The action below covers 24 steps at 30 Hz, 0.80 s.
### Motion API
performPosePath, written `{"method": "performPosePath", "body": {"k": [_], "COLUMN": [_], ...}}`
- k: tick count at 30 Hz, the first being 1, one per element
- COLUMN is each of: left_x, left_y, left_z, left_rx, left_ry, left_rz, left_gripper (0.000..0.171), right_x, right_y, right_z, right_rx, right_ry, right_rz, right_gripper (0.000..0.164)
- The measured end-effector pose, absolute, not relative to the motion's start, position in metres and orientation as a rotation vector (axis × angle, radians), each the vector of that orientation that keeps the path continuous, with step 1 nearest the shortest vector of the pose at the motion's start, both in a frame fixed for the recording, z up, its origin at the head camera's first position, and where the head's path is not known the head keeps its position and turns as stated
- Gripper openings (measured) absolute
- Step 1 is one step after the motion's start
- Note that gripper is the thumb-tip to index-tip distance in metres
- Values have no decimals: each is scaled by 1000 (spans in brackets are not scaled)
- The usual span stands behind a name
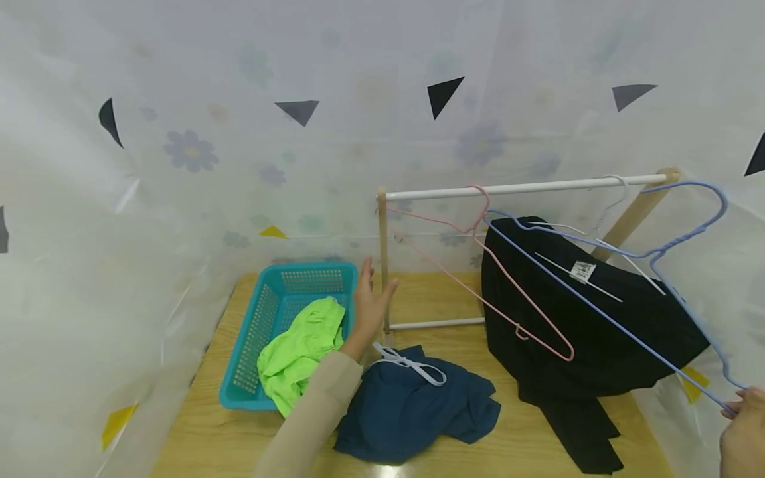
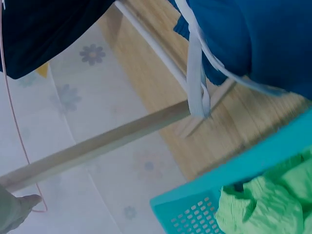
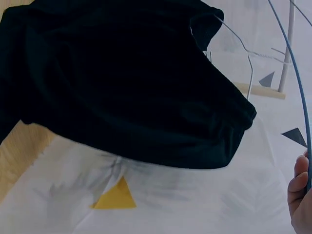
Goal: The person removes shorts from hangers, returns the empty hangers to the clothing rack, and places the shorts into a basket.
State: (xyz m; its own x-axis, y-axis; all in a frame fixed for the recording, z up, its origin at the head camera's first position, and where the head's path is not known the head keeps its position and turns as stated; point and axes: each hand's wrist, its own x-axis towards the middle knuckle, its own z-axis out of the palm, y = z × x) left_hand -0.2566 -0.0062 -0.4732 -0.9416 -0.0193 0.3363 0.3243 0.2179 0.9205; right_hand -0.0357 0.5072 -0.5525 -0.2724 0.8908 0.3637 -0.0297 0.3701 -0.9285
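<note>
My left hand (image 1: pixel 372 302), fingers extended and thumb apart, is raised beside the left wooden post (image 1: pixel 383 252) of a small rack. It holds nothing; in the left wrist view only part of this hand (image 2: pixel 17 208) shows. At the far right, my right hand (image 1: pixel 744 428) grips one end of a blue hanger (image 1: pixel 684 236), its hook toward the upper right. A pink hanger (image 1: pixel 515 279) hangs from the white rail (image 1: pixel 538 188). Behind the blue hanger, a black garment (image 1: pixel 556 338) hangs on a white hanger (image 1: pixel 621 192).
A teal basket (image 1: pixel 236 372) with a bright green garment (image 1: pixel 305 345) stands on the left of the wooden table (image 1: pixel 197 438). Between basket and black garment lies a bunched navy garment (image 1: pixel 418 411) with a white drawstring (image 1: pixel 412 362). A patterned white sheet (image 1: pixel 358 60) hangs behind.
</note>
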Motion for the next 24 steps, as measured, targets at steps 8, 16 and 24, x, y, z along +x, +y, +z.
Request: {"method": "performPosePath", "body": {"k": [8, 16, 24], "left_x": [-260, -263, -253], "left_y": [12, 18, 18], "left_z": [-476, -473, -456], "left_rx": [-331, -281, -276], "left_ry": [-2071, -2004, -1952], "left_rz": [-1799, -1766, -1718], "left_gripper": [64, 57, 43], "right_x": [-55, -84, -101], "right_y": [374, 364, 360], "right_z": [-428, -423, -430], "right_rx": [-419, -463, -481], "right_ry": [-1475, -1567, -1620], "right_rz": [1178, 1076, 1055], "right_gripper": [26, 24, 27]}}
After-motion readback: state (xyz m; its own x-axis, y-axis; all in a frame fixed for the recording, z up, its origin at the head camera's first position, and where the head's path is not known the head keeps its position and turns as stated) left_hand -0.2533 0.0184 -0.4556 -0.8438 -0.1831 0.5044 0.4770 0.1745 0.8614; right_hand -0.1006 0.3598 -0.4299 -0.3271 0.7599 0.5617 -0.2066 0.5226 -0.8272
